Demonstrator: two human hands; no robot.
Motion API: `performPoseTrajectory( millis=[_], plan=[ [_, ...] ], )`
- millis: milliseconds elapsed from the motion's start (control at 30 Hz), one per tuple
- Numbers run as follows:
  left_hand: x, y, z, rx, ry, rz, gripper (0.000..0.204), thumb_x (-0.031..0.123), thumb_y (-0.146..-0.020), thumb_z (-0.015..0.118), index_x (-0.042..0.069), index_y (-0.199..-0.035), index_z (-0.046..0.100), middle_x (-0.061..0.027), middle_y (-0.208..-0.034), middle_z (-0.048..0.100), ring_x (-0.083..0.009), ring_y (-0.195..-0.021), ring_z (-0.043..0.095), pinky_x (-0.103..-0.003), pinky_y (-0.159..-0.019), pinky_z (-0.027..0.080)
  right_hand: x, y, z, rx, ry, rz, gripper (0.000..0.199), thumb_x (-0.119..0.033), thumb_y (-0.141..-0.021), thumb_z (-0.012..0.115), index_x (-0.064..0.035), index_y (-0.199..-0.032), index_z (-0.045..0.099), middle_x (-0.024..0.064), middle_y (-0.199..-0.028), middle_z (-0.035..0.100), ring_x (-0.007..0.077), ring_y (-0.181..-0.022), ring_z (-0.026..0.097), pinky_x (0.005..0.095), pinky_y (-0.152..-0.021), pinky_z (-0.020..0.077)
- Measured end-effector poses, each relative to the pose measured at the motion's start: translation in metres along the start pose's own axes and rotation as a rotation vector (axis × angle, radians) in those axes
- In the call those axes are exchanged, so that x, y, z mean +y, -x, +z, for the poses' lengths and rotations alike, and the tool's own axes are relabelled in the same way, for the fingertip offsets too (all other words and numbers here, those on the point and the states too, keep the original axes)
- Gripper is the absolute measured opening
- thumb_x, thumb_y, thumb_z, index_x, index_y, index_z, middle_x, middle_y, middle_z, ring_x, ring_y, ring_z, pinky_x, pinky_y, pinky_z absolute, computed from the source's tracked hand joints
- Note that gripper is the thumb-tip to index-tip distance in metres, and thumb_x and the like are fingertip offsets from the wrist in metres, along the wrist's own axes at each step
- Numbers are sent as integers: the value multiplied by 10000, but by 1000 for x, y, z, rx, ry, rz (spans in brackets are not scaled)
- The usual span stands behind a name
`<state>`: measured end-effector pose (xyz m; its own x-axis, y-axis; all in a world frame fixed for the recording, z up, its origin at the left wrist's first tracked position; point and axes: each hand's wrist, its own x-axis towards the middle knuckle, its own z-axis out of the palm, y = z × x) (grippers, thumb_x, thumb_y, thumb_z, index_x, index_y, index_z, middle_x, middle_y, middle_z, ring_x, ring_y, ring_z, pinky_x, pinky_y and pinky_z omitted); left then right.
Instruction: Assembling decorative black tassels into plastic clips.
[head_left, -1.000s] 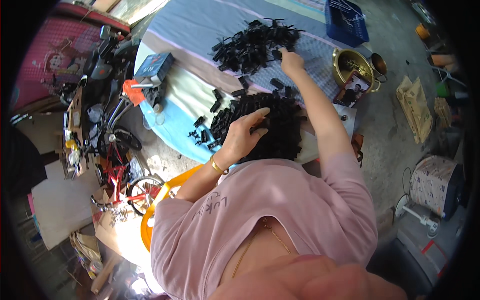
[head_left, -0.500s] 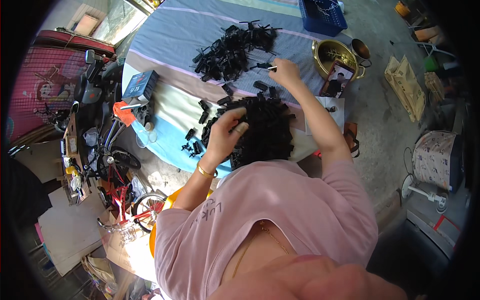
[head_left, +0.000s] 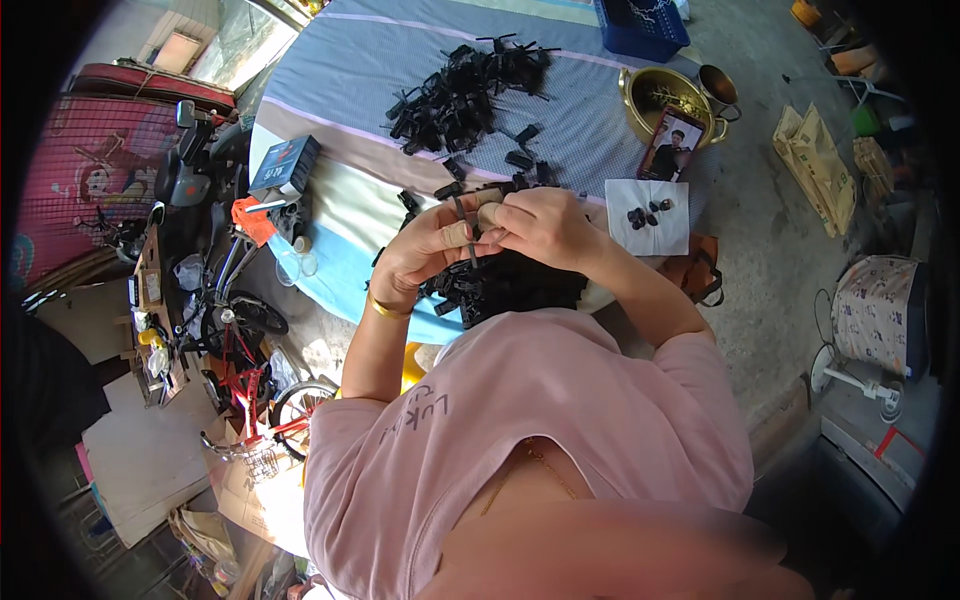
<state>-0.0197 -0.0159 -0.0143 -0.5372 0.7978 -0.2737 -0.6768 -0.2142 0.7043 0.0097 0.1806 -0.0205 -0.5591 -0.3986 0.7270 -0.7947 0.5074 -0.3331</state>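
Note:
My left hand (head_left: pixel 420 248) pinches a narrow black plastic piece (head_left: pixel 460 212) upright between thumb and fingers. Against it, my right hand (head_left: pixel 548 228) is closed, fingertips meeting the left ones; what it grips is hidden. Both hands are over a heap of small black plastic parts (head_left: pixel 520 285) at the table's near edge. Farther off lies a second pile of black parts with thin prongs (head_left: pixel 455 95). Between the piles, a few loose black blocks (head_left: pixel 519 159) are scattered on the cloth.
A striped cloth covers the round table (head_left: pixel 340 60). At right are a brass pot (head_left: pixel 627 95), a phone (head_left: pixel 672 145) leaning on it, a metal mug (head_left: pixel 716 88), a blue basket (head_left: pixel 640 42) and white paper (head_left: pixel 665 236) with dark bits. A blue box (head_left: pixel 285 167) sits left.
My right hand has come back from the far pile to meet my left hand. The left hand, earlier with fingers apart over the near heap, now pinches the narrow black piece.

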Motion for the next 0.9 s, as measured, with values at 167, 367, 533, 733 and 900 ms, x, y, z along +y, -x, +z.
performPoseTrajectory(
  millis=[167,367,533,733,900],
  plan=[
    [-8,5,-1,62,50,9,632,162,-735,697,7,-1247,361,-102,-1091,541,-220,-1016,551,-384,-913,416,-2,0,-4,-64,-14,13,297,-186,-651,696,-88,-899,567,3,-672,525,158,-598,564,281,-500,466],
    [-13,6,6,242,42,358,487,-90,-760,529,11,-1224,419,-152,-1116,535,-245,-958,574,-335,-875,448,-12,0,-6,-155,-523,558,265,-35,-756,602,-44,-1017,557,5,-750,546,72,-571,511,213,-501,410],
    [-16,0,25,361,-336,397,515,-25,-818,523,-11,-1301,344,-113,-1130,527,-173,-942,554,-282,-852,441,-5,8,5,-5,-1040,883,134,-112,-896,461,-11,-926,544,-9,-724,511,4,-521,369,141,-451,274],
    [-19,0,35,431,-400,473,476,-7,-832,536,-15,-1272,356,-106,-1078,544,-137,-939,539,-268,-840,443,-11,3,15,-12,-1000,891,136,-136,-900,484,-17,-896,550,-10,-687,522,-1,-498,365,140,-429,266],
    [-24,-1,36,482,-535,542,342,7,-832,554,-30,-1142,413,-89,-992,567,-119,-906,551,-253,-807,453,-14,4,16,40,-937,901,138,-131,-901,483,-15,-890,556,-7,-681,534,-6,-490,372,136,-418,266]
  ],
)
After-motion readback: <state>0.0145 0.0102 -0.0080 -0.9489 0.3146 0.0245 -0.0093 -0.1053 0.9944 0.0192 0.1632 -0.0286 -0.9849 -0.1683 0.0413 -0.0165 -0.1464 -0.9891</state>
